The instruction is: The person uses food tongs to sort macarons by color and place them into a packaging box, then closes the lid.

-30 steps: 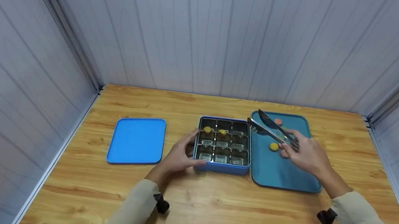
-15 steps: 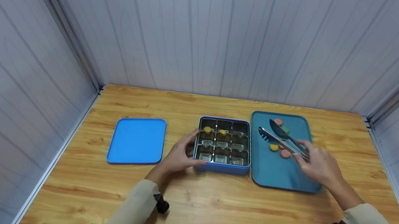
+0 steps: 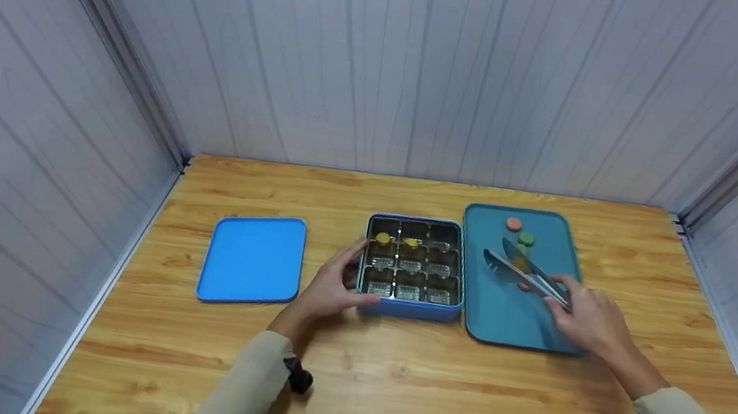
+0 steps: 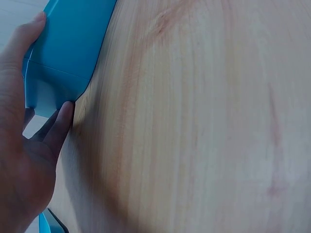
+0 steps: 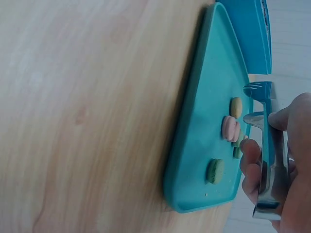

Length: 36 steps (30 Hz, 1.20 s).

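My right hand (image 3: pixel 590 317) holds metal tongs (image 3: pixel 531 279) over the teal tray (image 3: pixel 498 324), their tips spread around a yellow macaron (image 5: pixel 236 108). Pink macarons (image 5: pixel 229 127) lie close beside it, and a green macaron (image 5: pixel 215 171) sits nearer in the right wrist view. Left of the tray stands a blue box (image 3: pixel 408 309) with a clear plastic insert of several compartments. Two yellow macarons (image 3: pixel 383 238) are in its back row, left and middle. My left hand (image 3: pixel 330 290) rests on the box's front left corner, thumb along the front, fairly straight fingers along the left side.
A flat blue lid (image 3: pixel 253 259) lies on the wooden table (image 3: pixel 382 402) to the left. Farther back on the tray are an orange-pink macaron (image 3: pixel 513 224) and a green one. Pale panel walls (image 3: pixel 378 53) enclose the table at the back and sides.
My right hand has drawn the tongs back from beside the box, rightward and toward me, over the macarons on the tray. The left hand and box have stayed put.
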{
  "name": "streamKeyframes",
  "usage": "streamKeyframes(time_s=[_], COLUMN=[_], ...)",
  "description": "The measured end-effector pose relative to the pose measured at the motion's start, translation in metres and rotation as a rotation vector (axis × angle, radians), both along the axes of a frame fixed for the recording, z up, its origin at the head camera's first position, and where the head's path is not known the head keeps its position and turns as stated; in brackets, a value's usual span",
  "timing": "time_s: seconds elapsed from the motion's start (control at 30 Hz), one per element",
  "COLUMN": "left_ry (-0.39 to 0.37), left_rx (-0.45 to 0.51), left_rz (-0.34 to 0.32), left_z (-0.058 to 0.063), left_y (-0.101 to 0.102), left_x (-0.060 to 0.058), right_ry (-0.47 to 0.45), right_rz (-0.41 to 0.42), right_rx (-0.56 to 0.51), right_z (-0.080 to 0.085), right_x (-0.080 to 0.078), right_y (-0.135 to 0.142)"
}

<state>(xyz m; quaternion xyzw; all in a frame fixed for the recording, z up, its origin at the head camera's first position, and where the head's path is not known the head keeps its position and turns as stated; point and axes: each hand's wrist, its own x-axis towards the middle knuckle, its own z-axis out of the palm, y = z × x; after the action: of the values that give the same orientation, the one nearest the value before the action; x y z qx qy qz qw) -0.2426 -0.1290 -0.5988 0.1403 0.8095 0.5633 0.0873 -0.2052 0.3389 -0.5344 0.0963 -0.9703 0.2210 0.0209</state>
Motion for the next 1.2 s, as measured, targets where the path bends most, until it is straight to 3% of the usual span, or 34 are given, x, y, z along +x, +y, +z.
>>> streamKeyframes(time_s=[0.73, 0.97, 1.2], left_ry=[-0.001, -0.008, -0.016], left_rx=[-0.061, -0.005, -0.022], left_rz=[0.025, 0.009, 0.022], left_z=[0.0024, 0.0028, 0.0009], left_y=[0.001, 0.0008, 0.0012], left_x=[0.0011, 0.0004, 0.0005], right_ry=[-0.043, -0.039, -0.061], right_rz=[0.012, 0.028, 0.039], right_rx=[0.018, 0.024, 0.014], right_z=[-0.003, -0.002, 0.0032], right_x=[0.0005, -0.0011, -0.0011], right_y=[0.0046, 0.0058, 0.0075])
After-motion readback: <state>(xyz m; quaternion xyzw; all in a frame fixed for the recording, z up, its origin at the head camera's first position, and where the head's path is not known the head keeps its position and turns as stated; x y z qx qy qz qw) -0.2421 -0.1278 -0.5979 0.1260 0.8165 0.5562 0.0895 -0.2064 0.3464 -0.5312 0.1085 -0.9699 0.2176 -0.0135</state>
